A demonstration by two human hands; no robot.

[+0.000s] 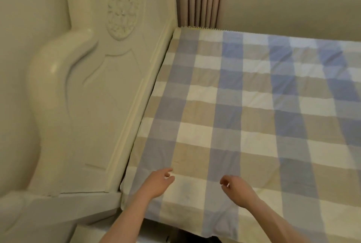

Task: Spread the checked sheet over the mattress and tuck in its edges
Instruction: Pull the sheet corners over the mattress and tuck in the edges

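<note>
Cream walls and a carved headboard (109, 90) closed in the bed's corner. Both hands were apart, fingers loosely curled, holding nothing. The left hand (159, 181) was nearer the headboard at 9 o'clock, and the right hand (235, 187) was at its 3. The checked sheet (234, 106) lay under them and stretched flat toward 12, its long axis running 9 to 3. Its near edge hung loose at 6 o'clock, apparently untucked, within reach of either hand.

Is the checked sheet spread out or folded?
Spread: the checked sheet lies flat, reaching the headboard; its near edge hangs loose.
</note>
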